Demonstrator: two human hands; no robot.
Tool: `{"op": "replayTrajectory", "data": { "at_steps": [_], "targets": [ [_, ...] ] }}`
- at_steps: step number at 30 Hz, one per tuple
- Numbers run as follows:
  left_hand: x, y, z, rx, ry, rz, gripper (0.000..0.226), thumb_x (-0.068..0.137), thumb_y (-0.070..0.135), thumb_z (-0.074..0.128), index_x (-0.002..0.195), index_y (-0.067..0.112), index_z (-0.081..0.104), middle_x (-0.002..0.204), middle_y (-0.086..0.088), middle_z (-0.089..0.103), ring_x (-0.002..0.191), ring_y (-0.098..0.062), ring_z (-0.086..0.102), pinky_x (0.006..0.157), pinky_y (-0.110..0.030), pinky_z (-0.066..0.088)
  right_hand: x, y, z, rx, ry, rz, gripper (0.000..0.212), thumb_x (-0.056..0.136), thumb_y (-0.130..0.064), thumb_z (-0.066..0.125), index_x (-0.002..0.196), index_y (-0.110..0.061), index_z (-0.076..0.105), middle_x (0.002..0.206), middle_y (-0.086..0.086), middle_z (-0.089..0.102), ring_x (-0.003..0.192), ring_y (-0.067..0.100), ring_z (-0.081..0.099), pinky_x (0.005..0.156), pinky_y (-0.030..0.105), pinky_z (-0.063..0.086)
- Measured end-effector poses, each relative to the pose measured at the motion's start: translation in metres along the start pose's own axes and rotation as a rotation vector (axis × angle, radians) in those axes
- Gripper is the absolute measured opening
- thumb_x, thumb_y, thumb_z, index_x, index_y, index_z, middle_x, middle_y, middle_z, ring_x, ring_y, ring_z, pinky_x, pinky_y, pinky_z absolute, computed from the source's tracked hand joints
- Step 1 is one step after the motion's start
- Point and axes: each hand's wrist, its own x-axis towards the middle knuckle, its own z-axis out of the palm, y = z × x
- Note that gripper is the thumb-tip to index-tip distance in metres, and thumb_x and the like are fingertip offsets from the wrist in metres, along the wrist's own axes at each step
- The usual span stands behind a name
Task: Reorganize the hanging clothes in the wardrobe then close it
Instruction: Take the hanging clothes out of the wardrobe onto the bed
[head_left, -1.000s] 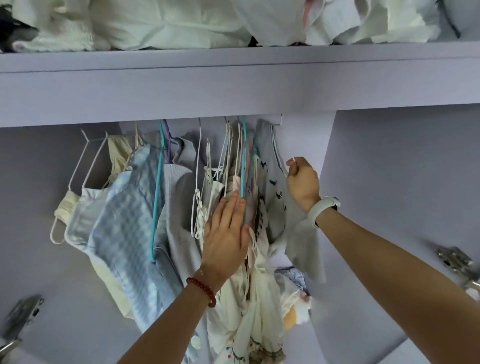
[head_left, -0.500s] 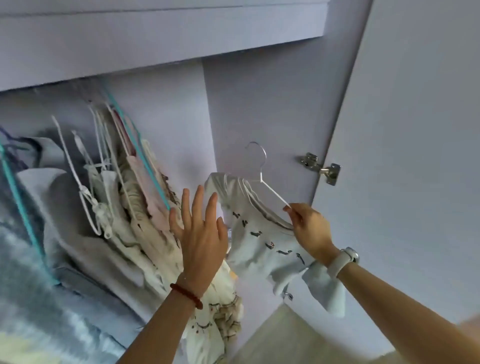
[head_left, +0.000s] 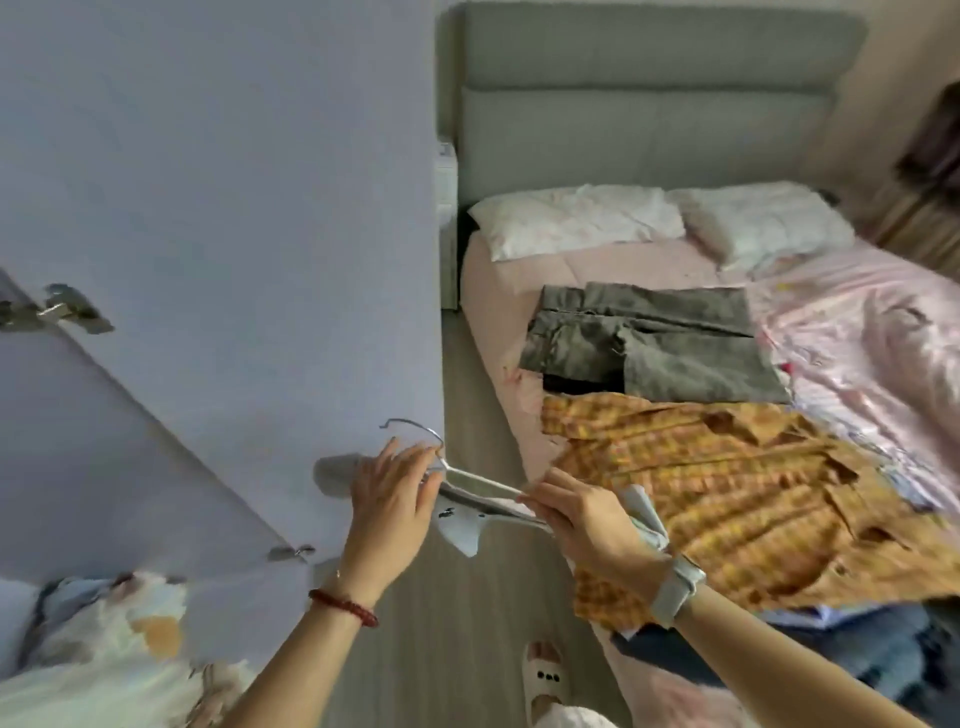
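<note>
Right hand (head_left: 587, 512) pinches the hanger (head_left: 470, 480); left hand (head_left: 389, 493), fingers spread, half-hides the garment (head_left: 462, 525).

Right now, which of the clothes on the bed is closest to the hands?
The orange checked shirt, right beside the right hand. The grey trousers lie farther up the bed, toward the pillows.

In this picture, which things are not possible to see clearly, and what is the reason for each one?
All in the head view:
- Small grey garment on the hanger: mostly covered by the left hand and right hand, so its shape is unclear.
- Hanging clothes: cut off by the bottom-left edge and blurred.
- Blue garment on the bed: lies under the orange checked shirt and the right arm.
- Dark object at the right edge: cut off, blurred.
</note>
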Motion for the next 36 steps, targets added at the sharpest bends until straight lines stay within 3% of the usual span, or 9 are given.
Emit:
{"op": "replayTrajectory", "data": {
  "at_steps": [5,8,11,13,17,20,26,31,36],
  "targets": [
    [0.045,0.076,0.04,-0.165,-0.143,0.223,0.042,0.096,0.047,0.034,0.089,0.017,0.064,0.079,0.001,0.067,0.071,-0.02,0.06,0.067,-0.027,0.04,-0.075,0.035,-0.039,-0.124,0.258,0.238,0.033,0.093,-0.035,0.034,0.098,-0.019,0.062,0.078,-0.006,0.06,0.066,0.01,0.053,0.049,0.011,0.028],
    [0.06,0.129,0.076,-0.249,-0.296,0.251,0.019,0.087,0.029,0.06,0.089,0.011,0.067,0.081,0.0,0.068,0.068,-0.017,0.058,0.06,-0.025,0.041,-0.127,0.062,-0.061,-0.204,0.316,0.415,0.034,0.09,-0.034,0.035,0.095,-0.017,0.064,0.074,-0.004,0.066,0.058,0.015,0.059,0.042,0.019,0.037],
    [0.066,0.191,0.124,-0.3,-0.485,0.277,0.018,0.086,0.029,0.061,0.085,0.012,0.067,0.073,0.005,0.063,0.067,-0.018,0.056,0.059,-0.03,0.041,-0.185,0.097,-0.087,-0.148,0.324,0.608,0.044,0.089,-0.039,0.031,0.096,-0.012,0.065,0.071,0.0,0.066,0.06,0.022,0.061,0.049,0.027,0.041],
    [0.068,0.238,0.159,-0.328,-0.61,0.296,0.021,0.088,0.034,0.058,0.076,0.017,0.062,0.06,0.009,0.054,0.062,-0.015,0.05,0.056,-0.028,0.036,-0.225,0.121,-0.109,-0.109,0.31,0.734,0.033,0.093,-0.032,0.037,0.103,-0.012,0.061,0.072,-0.001,0.067,0.059,0.022,0.061,0.053,0.03,0.044],
    [0.068,0.346,0.226,-0.388,-0.872,0.356,0.027,0.089,0.039,0.055,0.068,0.022,0.06,0.061,0.004,0.053,0.058,-0.013,0.045,0.055,-0.028,0.032,-0.309,0.167,-0.16,-0.11,0.297,0.963,0.015,0.097,-0.018,0.043,0.104,-0.014,0.055,0.071,-0.008,0.063,0.046,0.005,0.044,0.05,0.025,0.034],
    [0.061,0.431,0.277,-0.443,-1.005,0.431,0.027,0.089,0.033,0.057,0.064,0.024,0.057,0.06,0.007,0.051,0.059,-0.01,0.044,0.057,-0.024,0.033,-0.37,0.193,-0.198,-0.07,0.344,1.148,0.015,0.096,-0.023,0.044,0.103,-0.019,0.057,0.07,-0.005,0.067,0.046,0.001,0.049,0.051,0.019,0.037],
    [0.028,0.568,0.364,-0.432,-1.177,0.618,0.021,0.093,0.02,0.053,0.096,0.01,0.07,0.082,0.004,0.061,0.074,-0.007,0.049,0.062,-0.01,0.035,-0.48,0.233,-0.247,-0.027,0.503,1.426,0.019,0.092,-0.019,0.054,0.107,-0.019,0.065,0.067,-0.01,0.064,0.066,0.012,0.061,0.075,0.033,0.05],
    [0.012,0.629,0.433,-0.35,-1.146,0.716,0.026,0.094,0.017,0.049,0.114,0.013,0.064,0.114,-0.006,0.064,0.105,-0.022,0.058,0.091,-0.038,0.046,-0.539,0.288,-0.252,-0.311,0.677,1.568,0.019,0.088,-0.022,0.06,0.104,-0.02,0.071,0.094,0.008,0.071,0.079,0.029,0.064,0.057,0.024,0.039],
    [0.008,0.626,0.496,-0.037,-1.173,0.81,0.052,0.095,0.024,0.043,0.144,0.02,0.029,0.14,-0.007,0.043,0.126,-0.028,0.041,0.101,-0.049,0.036,-0.567,0.376,-0.228,-0.191,0.761,1.716,0.025,0.089,-0.007,0.05,0.108,-0.011,0.067,0.104,0.01,0.063,0.101,0.03,0.05,0.086,0.037,0.033]
  ]
}}
